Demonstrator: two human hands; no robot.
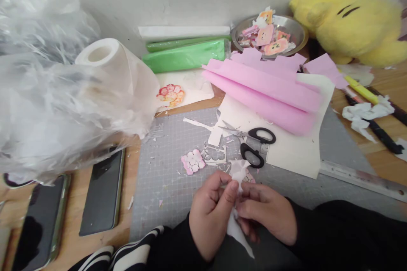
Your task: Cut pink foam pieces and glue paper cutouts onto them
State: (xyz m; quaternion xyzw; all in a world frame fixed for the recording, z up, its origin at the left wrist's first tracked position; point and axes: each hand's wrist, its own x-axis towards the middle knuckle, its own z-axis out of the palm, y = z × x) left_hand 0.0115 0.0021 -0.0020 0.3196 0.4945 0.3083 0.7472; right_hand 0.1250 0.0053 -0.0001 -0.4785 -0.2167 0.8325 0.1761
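Between my left hand (213, 214) and my right hand (270, 211) is a crumpled piece of white tissue (239, 171). The left thumb and fingers pinch it near the middle, and the right fingers close on it just below. One end sticks up above the hands; a pointed tail hangs beneath. Partly hidden behind the fingers lies a small pink paper cutout (249, 176). Black-handled scissors (261, 135) rest with blades apart beyond my hands. A pink and white scalloped cutout (193, 161) sits left of them, beside a white paper offcut frame (215, 153).
A grey cutting mat (165, 203) covers the tabletop. Pink paper (263, 89) lies over a cream sheet (295, 152), near a metal ruler (362, 180). Left are a tissue roll (127, 67) and two phones (103, 192). A metal bowl (300, 36) and yellow plush toys (359, 21) stand behind.
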